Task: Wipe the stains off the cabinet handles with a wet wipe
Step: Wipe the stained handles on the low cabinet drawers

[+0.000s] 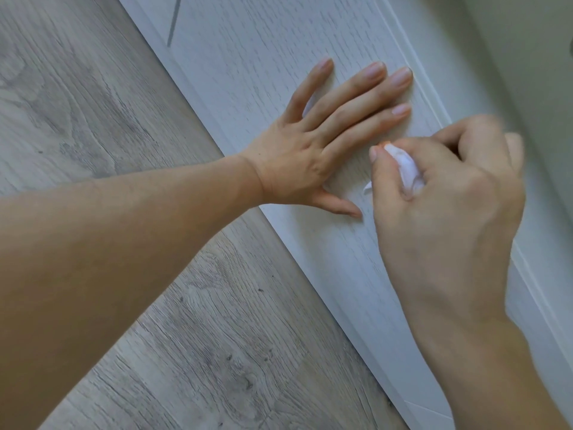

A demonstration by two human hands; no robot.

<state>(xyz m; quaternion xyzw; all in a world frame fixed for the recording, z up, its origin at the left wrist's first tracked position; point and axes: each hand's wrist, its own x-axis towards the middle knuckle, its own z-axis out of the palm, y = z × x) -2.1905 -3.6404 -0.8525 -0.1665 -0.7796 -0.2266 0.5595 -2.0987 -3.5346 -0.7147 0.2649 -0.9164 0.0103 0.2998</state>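
Grey wood floor (93,119) meets the white cabinet door (248,41). My left hand (310,150) lies flat, open, on it; my right hand (440,212) pinches the crumpled wipe (406,169) against the door.

We see our left hand (313,150) pressed flat, fingers spread, on the white cabinet door (248,51), while our right hand (446,193) pinches a bunched white wet wipe (406,169) just beside it, above the grey wood floor (93,103).
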